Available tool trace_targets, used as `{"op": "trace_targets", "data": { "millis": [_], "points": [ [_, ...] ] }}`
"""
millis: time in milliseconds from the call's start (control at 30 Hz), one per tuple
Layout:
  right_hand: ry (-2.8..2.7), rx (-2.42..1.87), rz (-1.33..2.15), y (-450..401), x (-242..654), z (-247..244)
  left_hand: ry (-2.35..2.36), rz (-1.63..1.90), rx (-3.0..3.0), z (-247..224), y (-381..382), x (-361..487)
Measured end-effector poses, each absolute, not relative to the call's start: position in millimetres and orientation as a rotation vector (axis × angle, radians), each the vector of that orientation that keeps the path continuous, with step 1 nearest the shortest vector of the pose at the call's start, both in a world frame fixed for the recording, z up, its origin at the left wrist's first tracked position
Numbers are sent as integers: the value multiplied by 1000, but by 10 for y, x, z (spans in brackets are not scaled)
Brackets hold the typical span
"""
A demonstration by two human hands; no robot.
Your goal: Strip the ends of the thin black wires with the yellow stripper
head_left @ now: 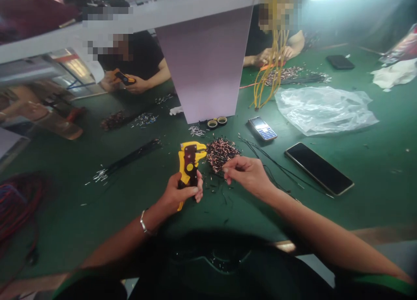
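My left hand (187, 190) is wrapped round the handles of a yellow and black wire stripper (190, 163), its jaws pointing right. Just beyond the jaws lies a pile of short black and copper wire pieces (222, 153) on the green table (247, 222). My right hand (243, 172) is at the pile's right edge, thumb and forefinger pinched together; whatever they hold is too small to make out. Long black wires (276, 167) run across the table beyond my right wrist. Farther left lies a bundle of black wires (130, 156) with pale ends.
A keypad phone (262, 128), a black smartphone (319, 167) and a clear plastic bag (325, 109) lie to the right. Tape rolls (217, 122) sit by an upright panel (205, 65). Two people work across the table. Red cable coils (19, 204) lie far left.
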State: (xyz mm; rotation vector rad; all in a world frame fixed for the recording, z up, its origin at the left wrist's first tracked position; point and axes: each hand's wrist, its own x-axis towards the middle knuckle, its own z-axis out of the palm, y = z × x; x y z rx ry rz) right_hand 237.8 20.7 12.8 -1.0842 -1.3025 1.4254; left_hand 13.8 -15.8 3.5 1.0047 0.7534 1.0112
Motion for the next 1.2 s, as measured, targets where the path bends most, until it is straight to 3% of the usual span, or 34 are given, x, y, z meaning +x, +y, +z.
{"op": "trace_targets", "data": {
  "millis": [300,533,733,967,1200],
  "points": [
    [-1740,-1087,1202,96,2318,97,876,1054,1055,91,-125,230],
    [-1837,-1012,1236,20,2256,124,858,1039,1157,42,-165,268],
    [-1753,-1086,1186,40,2246,58,866,1022,1175,26,-177,254],
    [-1344,-1086,1485,174,2289,72,837,1012,1103,67,-164,238],
    [-1210,-1048,1486,128,2274,133,680,956,1039,72,-165,251]
  ]
}}
